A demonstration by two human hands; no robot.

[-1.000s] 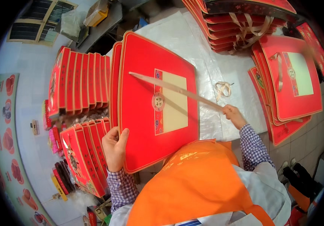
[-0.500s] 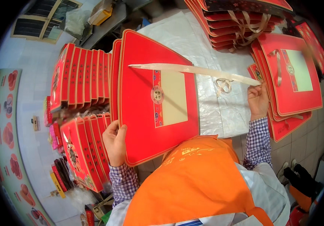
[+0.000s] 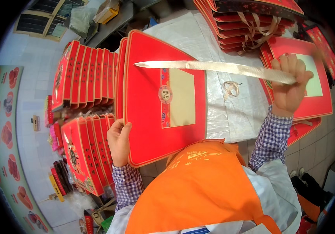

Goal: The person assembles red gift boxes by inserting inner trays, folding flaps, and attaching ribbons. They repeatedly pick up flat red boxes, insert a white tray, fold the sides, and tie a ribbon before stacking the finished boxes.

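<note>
Holding ribbon (image 3: 230, 68), right hand (image 3: 289, 93); red panel (image 3: 152, 105), left hand (image 3: 118, 142)

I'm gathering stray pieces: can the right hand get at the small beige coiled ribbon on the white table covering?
Probably yes: the small beige coiled ribbon lies uncovered, though the right hand grips a long, glossy cream ribbon that it may need to release first.

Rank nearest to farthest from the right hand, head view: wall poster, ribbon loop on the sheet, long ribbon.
1. Long ribbon: held in the right hand.
2. Ribbon loop: on the white sheet, to its left.
3. Wall poster: far left.
</note>
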